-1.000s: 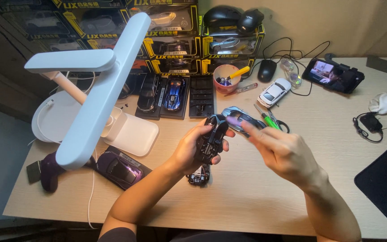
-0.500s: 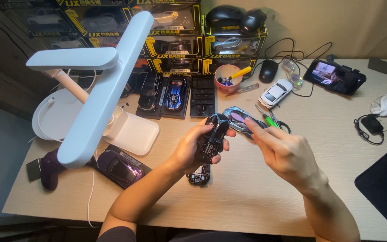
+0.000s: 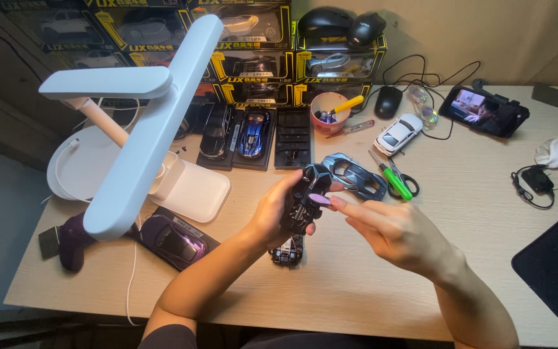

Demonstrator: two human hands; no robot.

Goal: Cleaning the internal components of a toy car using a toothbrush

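The left hand (image 3: pixel 272 216) is clamped around the black model car chassis (image 3: pixel 305 200) above the desk's near centre; right hand (image 3: pixel 395 236) fingertips pinch together against it. Likely light, rigid, fragile: grip the sides.

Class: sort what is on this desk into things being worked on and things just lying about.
In use: left hand, right hand, black toy car chassis, small purple part.

Lying about: white toy car, pink cup, computer mouse, phone, desk lamp.
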